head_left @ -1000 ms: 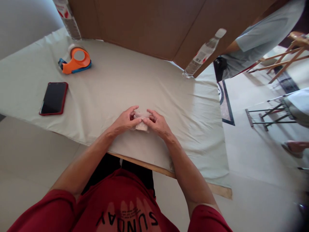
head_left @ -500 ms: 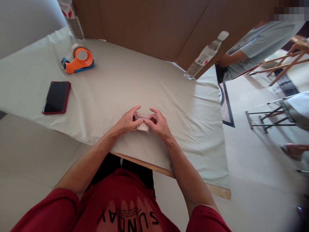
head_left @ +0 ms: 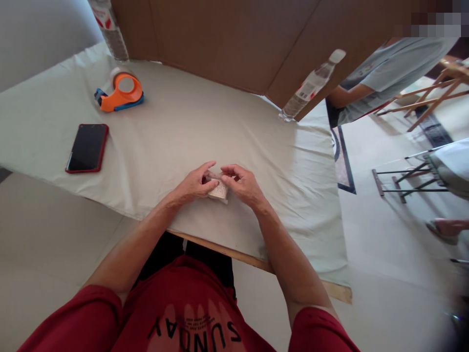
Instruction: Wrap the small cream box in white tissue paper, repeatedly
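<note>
A small pale packet (head_left: 219, 191) with rows of print lies near the table's front edge, and what looks like clear wrapping surrounds it. My left hand (head_left: 195, 185) is closed on its left side, thumb on top and index finger raised. At the packet's upper right, my right hand (head_left: 242, 185) has thumb and fingers drawn together, pinching the wrapping at that edge. The packet's far side is partly hidden by my fingers.
A black phone in a red case (head_left: 87, 148) and an orange tape dispenser (head_left: 126, 93) lie on the clothed table (head_left: 183, 117) to the left. Water bottles (head_left: 311, 88) (head_left: 110, 32) stand against a brown cardboard panel (head_left: 227, 39). A person in a grey shirt (head_left: 399, 68) is beyond, right.
My right thumb and fingers have moved off the packet's front toward its upper right edge and come together, so more of the printed face shows. My left hand stays nearly in place.
</note>
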Tool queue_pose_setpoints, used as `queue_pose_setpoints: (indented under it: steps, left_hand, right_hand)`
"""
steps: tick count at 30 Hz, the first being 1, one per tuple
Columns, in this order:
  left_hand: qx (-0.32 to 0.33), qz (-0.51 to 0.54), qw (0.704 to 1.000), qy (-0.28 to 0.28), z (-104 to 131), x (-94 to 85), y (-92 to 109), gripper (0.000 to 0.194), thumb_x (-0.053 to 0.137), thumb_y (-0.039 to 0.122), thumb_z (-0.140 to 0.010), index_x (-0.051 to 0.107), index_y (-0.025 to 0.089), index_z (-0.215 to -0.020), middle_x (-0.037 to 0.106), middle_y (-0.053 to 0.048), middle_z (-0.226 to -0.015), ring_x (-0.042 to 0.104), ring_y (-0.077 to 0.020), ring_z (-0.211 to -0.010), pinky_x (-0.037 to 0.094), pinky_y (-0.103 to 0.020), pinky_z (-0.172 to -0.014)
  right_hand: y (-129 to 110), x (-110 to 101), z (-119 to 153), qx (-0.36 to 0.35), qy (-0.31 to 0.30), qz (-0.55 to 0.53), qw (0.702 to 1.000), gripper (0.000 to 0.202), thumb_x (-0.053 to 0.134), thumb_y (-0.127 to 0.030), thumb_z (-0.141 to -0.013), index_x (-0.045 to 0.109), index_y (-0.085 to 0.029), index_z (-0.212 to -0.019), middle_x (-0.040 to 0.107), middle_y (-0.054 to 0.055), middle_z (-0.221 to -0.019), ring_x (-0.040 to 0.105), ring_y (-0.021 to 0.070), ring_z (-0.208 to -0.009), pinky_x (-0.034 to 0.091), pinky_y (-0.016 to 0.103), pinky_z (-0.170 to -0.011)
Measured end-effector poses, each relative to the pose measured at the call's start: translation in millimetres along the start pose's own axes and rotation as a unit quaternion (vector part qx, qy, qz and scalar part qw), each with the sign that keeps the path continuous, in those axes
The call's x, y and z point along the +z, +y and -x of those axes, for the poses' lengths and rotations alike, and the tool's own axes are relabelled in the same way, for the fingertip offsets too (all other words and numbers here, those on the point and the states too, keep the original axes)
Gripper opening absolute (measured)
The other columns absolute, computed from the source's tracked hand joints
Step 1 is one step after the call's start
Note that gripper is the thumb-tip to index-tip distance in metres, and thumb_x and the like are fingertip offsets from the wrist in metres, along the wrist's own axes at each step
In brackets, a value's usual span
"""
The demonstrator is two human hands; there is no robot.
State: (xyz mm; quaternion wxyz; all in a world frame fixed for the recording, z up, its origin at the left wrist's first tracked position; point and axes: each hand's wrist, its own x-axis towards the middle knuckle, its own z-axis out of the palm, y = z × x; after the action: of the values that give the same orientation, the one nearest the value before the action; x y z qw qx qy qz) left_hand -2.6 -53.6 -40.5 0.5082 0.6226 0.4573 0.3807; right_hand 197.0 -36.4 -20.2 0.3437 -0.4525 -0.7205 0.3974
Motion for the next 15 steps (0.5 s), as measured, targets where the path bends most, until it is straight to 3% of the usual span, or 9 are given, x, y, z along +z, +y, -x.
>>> queue_pose_setpoints:
  steps: [3,6,12,15]
  left_hand:
    - [0.004,-0.01,1.0,0.004,1,0.1,1,0.074,0.065,0.035,-0.081,0.047,0.006,-0.147,0.069,-0.005,-0.09,0.055,-0.0119,-0.069,0.045,-0.026,-0.067]
    - [0.002,-0.023,1.0,0.005,0,0.6,3,0.069,0.064,0.033,-0.082,0.049,0.008,-0.145,0.067,-0.003,-0.085,0.054,-0.0113,-0.068,0.044,-0.025,-0.065]
    - [-0.004,-0.041,0.999,0.009,-2,1.7,8,0.063,0.061,0.03,-0.084,0.053,0.004,-0.14,0.065,-0.001,-0.077,0.052,-0.0108,-0.065,0.043,-0.024,-0.063]
    - [-0.007,-0.031,0.999,0.008,0,1.2,9,0.062,0.06,0.031,-0.084,0.054,0.004,-0.14,0.068,-0.004,-0.083,0.054,-0.0113,-0.067,0.043,-0.024,-0.063]
  right_hand:
    - [-6,4,-5,-0.013,0.003,0.014,1.0,0.015,0.065,-0.034,-0.083,0.072,-0.021,-0.084,0.072,0.003,-0.084,0.063,0.0168,-0.08,0.049,0.031,-0.074]
    - [-8,10,-5,-0.011,0.037,0.012,0.999,0.017,0.063,-0.031,-0.085,0.07,-0.021,-0.073,0.067,0.002,-0.076,0.059,0.0156,-0.074,0.046,0.03,-0.07]
    - [-8,14,2,0.007,0.04,-0.02,0.999,0.017,0.064,-0.031,-0.085,0.072,-0.02,-0.075,0.068,0.002,-0.077,0.06,0.0157,-0.073,0.046,0.03,-0.07]
    - [-5,13,5,-0.022,0.038,-0.01,0.999,0.017,0.063,-0.031,-0.087,0.073,-0.021,-0.077,0.071,0.004,-0.083,0.063,0.0168,-0.078,0.049,0.031,-0.073]
